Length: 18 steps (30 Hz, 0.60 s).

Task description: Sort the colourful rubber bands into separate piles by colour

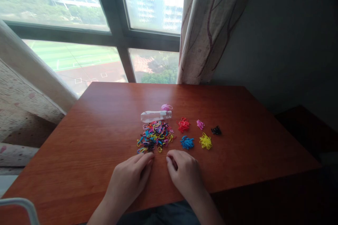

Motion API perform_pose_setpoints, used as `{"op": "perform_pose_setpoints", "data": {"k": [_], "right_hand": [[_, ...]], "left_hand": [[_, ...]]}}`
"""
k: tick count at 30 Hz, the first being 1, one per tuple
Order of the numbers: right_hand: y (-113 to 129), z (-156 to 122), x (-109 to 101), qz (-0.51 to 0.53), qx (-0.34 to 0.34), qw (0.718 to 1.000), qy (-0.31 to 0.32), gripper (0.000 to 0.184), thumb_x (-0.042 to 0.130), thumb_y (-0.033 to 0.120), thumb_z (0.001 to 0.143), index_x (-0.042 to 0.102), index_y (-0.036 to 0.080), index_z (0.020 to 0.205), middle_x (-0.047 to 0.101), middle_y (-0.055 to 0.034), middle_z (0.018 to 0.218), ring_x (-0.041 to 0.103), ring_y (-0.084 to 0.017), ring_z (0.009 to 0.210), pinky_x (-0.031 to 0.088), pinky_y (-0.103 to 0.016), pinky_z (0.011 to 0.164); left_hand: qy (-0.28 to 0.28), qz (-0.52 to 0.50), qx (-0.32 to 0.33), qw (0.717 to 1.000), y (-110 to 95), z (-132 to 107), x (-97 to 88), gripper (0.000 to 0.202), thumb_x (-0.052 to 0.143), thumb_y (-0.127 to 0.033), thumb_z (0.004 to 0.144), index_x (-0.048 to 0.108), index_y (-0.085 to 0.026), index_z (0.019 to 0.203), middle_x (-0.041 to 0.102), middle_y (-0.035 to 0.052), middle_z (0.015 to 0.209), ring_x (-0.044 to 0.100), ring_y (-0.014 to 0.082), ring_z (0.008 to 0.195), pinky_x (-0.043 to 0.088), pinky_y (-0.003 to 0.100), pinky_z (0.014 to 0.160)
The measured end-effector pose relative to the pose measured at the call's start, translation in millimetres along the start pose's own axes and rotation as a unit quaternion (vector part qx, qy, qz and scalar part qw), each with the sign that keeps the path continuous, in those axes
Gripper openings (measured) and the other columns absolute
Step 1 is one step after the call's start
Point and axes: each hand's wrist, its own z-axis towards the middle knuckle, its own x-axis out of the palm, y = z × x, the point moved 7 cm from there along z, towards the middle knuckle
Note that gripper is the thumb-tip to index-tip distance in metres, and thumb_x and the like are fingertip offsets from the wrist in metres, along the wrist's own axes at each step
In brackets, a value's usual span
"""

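Note:
A mixed pile of small coloured loops (pixel 156 135), which look like rubber bands, lies on the wooden table (pixel 92 140). My left hand (pixel 132 174) rests at its near edge, fingers curled and fingertips close to some black loops. My right hand (pixel 185 172) lies just right of it, thumb and fingers curled inward. Whatever either hand holds, if anything, is hidden. Sorted by colour to the right are a red heap (pixel 183 124), a blue heap (pixel 187 142), a pink heap (pixel 200 124), a yellow heap (pixel 205 141) and a black heap (pixel 216 130).
Behind the mixed pile a clear plastic bottle (pixel 153 116) lies on its side, uncapped end to the right. A pink item (pixel 166 107) sits just behind it. A window (pixel 121 38) and curtains (pixel 203 24) border the table's far edge. A pale curved bar (pixel 21 202) shows at lower left.

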Motion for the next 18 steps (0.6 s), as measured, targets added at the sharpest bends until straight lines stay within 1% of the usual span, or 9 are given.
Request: {"op": "perform_pose_setpoints", "data": {"k": [5, 12, 18], "right_hand": [[0.3, -0.8, 1.5, 0.001, 0.003, 1.000, 0.005, 0.013, 0.052, 0.014, 0.090, 0.059, 0.023, 0.084, 0.064, 0.0012, 0.075, 0.058, -0.016, 0.072, 0.033, -0.025, 0.067], [1.0, -0.1, -0.1, -0.009, -0.004, 1.000, -0.002, 0.014, 0.052, 0.013, 0.090, 0.060, 0.022, 0.082, 0.063, 0.0013, 0.073, 0.058, -0.015, 0.070, 0.034, -0.024, 0.066], [2.2, -0.1, -1.2, -0.005, -0.008, 1.000, -0.002, 0.014, 0.052, 0.013, 0.089, 0.060, 0.022, 0.083, 0.064, 0.0014, 0.074, 0.059, -0.015, 0.070, 0.034, -0.025, 0.066]], "left_hand": [[-0.007, 0.000, 0.007, 1.000, -1.2, 1.7, -1.3, 0.026, 0.042, -0.030, 0.097, 0.067, -0.023, 0.102, 0.076, 0.0039, 0.094, 0.073, 0.0198, 0.076, 0.056, 0.028, 0.064], [-0.003, -0.004, 0.002, 1.000, -1.1, 2.4, 0.0, 0.027, 0.042, -0.029, 0.096, 0.068, -0.022, 0.102, 0.076, 0.0043, 0.094, 0.073, 0.0193, 0.076, 0.056, 0.028, 0.066], [0.017, -0.024, -0.014, 0.999, 1.9, 2.4, 0.7, 0.025, 0.043, -0.028, 0.096, 0.067, -0.024, 0.101, 0.076, 0.0029, 0.095, 0.073, 0.0180, 0.077, 0.054, 0.026, 0.067]]}}
